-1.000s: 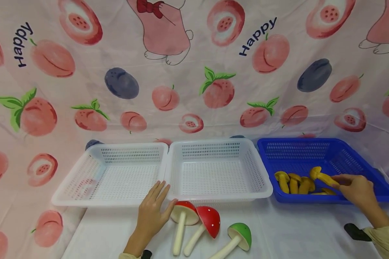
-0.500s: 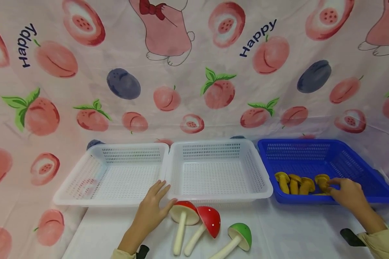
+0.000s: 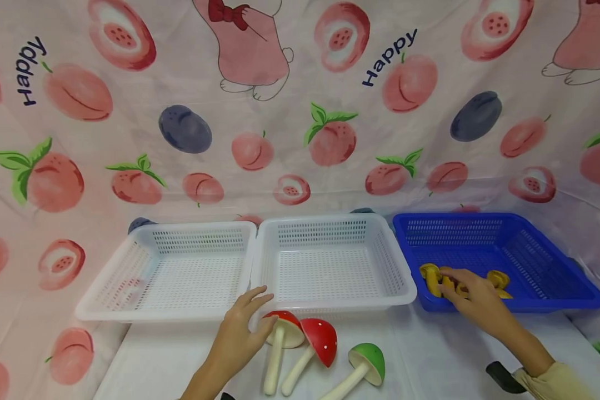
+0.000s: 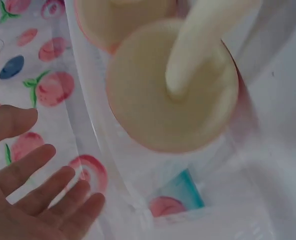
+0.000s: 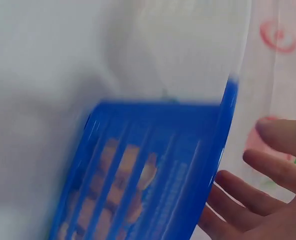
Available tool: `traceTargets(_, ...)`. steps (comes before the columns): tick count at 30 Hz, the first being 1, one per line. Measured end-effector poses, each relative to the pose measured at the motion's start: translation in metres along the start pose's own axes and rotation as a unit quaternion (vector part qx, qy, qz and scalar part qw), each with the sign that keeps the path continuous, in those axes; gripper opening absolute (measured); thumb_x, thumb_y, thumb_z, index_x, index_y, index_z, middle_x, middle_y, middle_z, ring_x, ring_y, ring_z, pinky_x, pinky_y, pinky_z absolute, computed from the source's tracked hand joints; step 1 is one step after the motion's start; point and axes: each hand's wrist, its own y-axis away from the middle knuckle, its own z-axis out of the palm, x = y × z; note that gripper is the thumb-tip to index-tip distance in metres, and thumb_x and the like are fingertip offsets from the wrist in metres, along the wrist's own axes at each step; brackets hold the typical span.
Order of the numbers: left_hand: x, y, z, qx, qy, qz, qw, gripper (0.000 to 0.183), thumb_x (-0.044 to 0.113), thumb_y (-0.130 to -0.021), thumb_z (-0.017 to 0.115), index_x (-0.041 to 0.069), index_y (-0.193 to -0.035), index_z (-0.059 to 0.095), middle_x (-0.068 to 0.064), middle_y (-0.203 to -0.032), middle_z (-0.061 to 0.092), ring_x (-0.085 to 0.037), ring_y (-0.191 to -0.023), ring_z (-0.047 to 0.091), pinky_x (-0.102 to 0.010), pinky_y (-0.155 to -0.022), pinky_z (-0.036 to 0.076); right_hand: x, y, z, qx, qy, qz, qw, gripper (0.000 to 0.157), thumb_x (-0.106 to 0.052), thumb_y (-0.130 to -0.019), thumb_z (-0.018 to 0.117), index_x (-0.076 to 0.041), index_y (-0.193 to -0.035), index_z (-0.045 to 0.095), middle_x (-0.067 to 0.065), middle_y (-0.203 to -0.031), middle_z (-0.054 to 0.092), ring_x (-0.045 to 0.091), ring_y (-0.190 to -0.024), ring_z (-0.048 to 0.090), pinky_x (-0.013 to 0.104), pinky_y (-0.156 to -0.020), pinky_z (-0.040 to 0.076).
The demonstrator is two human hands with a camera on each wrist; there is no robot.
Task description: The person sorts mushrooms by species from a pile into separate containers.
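In the head view several yellow toy mushrooms [image 3: 431, 278] lie along the front of the blue basket [image 3: 562, 301]. My right hand [image 3: 477, 303] is over them, fingers spread and slightly bent, partly hiding the middle ones. The right wrist view shows that hand [image 5: 258, 200] with nothing in its fingers, beside the basket rim. My left hand [image 3: 237, 333] hovers at the front of the white baskets, its thumb at the cap of one red toy mushroom [image 3: 276, 364]. A second red mushroom [image 3: 322, 339] leans beside it. A green-capped mushroom [image 3: 371, 360] lies to the right.
The left white basket [image 3: 110, 315] and the middle white basket [image 3: 340, 305] stand side by side, left of the blue one. Behind them hangs a fruit-patterned cloth [image 3: 270, 50]. White cloth [image 3: 430, 361] covers the table.
My right hand has set a yellow mushroom down in the blue basket, let go and moved left over the others. My left hand stays near the red mushrooms.
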Motion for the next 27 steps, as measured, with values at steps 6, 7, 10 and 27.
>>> traceTargets(6,0.021,0.015,0.009,0.014,0.007,0.018,0.9997,0.035,0.012,-0.076,0.077,0.013,-0.110,0.069,0.004,-0.118,0.061,-0.017,-0.112,0.057,-0.039,-0.089,0.051,-0.031,-0.003,0.023,-0.032,-0.010,-0.029,0.999,0.055,-0.031,-0.089,0.066,-0.001,-0.133,0.051,0.026,-0.136,0.045,0.050,-0.123,0.039,0.072,-0.088,0.034)
traceTargets(7,0.024,0.017,0.011,0.019,0.016,0.027,0.9993,0.036,0.010,-0.075,0.078,0.012,-0.109,0.069,0.005,-0.116,0.062,-0.015,-0.111,0.057,-0.038,-0.088,0.051,-0.035,-0.002,0.027,-0.041,-0.004,-0.028,0.999,0.058,-0.033,-0.089,0.065,-0.002,-0.135,0.049,0.026,-0.139,0.041,0.050,-0.125,0.037,0.072,-0.089,0.033)
traceTargets(10,0.030,0.023,0.019,0.033,0.050,0.074,0.9955,0.038,0.003,-0.071,0.078,0.010,-0.106,0.069,0.006,-0.110,0.063,-0.011,-0.104,0.059,-0.030,-0.088,0.051,-0.041,-0.002,0.038,-0.053,0.029,-0.037,0.998,0.063,-0.038,-0.090,0.063,-0.003,-0.139,0.045,0.025,-0.143,0.035,0.049,-0.127,0.035,0.071,-0.090,0.033)
traceTargets(27,0.048,0.048,0.064,-0.300,0.023,0.009,0.9536,0.034,0.025,-0.075,0.078,0.018,-0.107,0.068,0.013,-0.105,0.062,-0.006,-0.097,0.057,-0.026,-0.078,0.052,-0.030,0.002,0.066,-0.020,0.122,-0.086,0.989,0.072,-0.043,-0.094,0.055,0.008,-0.141,0.035,0.027,-0.148,0.028,0.043,-0.136,0.026,0.050,-0.112,0.018)
